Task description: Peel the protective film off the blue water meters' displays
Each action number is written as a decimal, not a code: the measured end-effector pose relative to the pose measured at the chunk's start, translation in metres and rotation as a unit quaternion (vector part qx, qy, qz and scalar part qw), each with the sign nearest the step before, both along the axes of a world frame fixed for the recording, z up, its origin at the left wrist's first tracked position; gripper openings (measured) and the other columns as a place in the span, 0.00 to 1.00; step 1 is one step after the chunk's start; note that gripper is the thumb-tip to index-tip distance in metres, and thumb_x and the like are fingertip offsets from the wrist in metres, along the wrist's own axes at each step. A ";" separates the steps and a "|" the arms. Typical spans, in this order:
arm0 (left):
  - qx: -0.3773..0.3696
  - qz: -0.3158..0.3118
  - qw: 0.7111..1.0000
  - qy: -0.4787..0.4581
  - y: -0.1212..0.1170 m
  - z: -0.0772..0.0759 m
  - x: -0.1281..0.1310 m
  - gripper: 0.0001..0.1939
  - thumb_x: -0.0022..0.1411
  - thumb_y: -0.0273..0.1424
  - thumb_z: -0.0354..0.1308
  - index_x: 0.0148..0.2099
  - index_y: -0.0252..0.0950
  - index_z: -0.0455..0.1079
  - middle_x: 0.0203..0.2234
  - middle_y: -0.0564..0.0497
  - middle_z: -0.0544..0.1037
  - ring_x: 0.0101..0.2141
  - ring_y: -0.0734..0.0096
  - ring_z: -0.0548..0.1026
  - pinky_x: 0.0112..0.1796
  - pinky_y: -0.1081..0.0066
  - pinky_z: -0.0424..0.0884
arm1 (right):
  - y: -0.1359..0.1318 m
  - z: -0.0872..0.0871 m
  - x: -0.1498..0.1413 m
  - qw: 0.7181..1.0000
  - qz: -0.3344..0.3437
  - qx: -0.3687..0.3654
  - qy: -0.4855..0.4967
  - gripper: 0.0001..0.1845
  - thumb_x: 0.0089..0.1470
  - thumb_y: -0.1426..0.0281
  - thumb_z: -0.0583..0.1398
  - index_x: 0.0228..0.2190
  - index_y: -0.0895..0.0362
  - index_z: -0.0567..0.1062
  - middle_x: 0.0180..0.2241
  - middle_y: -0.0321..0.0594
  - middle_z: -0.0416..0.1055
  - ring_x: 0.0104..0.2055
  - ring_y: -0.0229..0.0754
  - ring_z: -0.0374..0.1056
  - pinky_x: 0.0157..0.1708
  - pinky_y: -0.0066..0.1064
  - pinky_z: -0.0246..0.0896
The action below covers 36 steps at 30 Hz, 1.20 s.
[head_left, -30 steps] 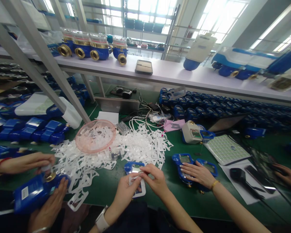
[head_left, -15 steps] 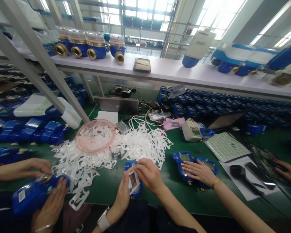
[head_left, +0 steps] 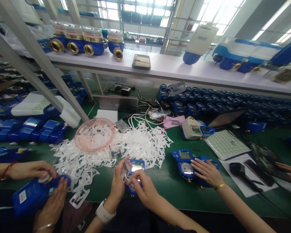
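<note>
My left hand (head_left: 119,179), with a white watch on its wrist, grips a thin white-framed plate (head_left: 126,170). The plate is tilted up on edge, just left of a blue water meter (head_left: 137,165). My right hand (head_left: 144,186) is closed in a pinch at the plate's lower end, in front of the meter. What exactly lies between those fingertips is too small to make out. The meter rests on the green table with its display facing up, and my right fingers hide part of its lower half. White cut-out plates (head_left: 143,142) are heaped just beyond it.
A co-worker's hand (head_left: 207,173) rests on blue meters (head_left: 184,165) at right. Another person's hands (head_left: 49,194) hold a blue meter at left. A pink bowl (head_left: 79,142) sits among the plates. A scanner (head_left: 242,174) lies far right; a shelf (head_left: 165,66) crosses above.
The plate has moved up and left off the meter's face in my left hand, uncovering the display. My right hand has dropped lower. The co-worker's hand at right has shifted slightly right.
</note>
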<state>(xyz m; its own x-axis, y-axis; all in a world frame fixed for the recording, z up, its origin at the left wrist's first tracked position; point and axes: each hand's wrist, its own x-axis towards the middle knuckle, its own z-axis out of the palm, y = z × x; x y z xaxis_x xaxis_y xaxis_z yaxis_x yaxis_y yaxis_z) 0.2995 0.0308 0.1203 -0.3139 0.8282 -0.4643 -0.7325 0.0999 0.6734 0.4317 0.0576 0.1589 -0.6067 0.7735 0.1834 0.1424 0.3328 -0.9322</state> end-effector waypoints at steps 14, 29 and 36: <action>-0.035 0.008 0.995 -0.088 0.008 0.014 0.015 0.36 0.48 0.59 0.53 0.42 0.32 0.72 0.33 0.43 0.77 0.40 0.57 0.75 0.43 0.63 0.71 | 0.003 -0.004 0.003 0.999 0.008 -0.043 -0.004 0.16 0.55 0.64 0.58 0.44 0.55 0.68 0.27 0.35 0.72 0.29 0.38 0.68 0.34 0.30 0.64; -0.059 0.153 0.969 -0.184 0.029 0.017 -0.026 0.34 0.64 0.50 0.33 0.46 0.33 0.72 0.30 0.43 0.79 0.35 0.64 0.77 0.39 0.63 0.75 | 0.039 -0.011 0.056 0.990 -0.117 0.016 -0.076 0.10 0.57 0.65 0.54 0.37 0.56 0.71 0.28 0.38 0.71 0.29 0.39 0.68 0.30 0.29 0.64; -0.031 0.054 0.982 -0.179 0.023 0.018 -0.018 0.31 0.63 0.49 0.36 0.45 0.32 0.72 0.33 0.44 0.79 0.38 0.66 0.76 0.43 0.67 0.72 | 0.071 -0.019 0.067 0.949 -0.207 0.038 -0.234 0.19 0.48 0.56 0.61 0.39 0.54 0.77 0.56 0.51 0.61 0.61 0.63 0.49 0.57 0.58 0.42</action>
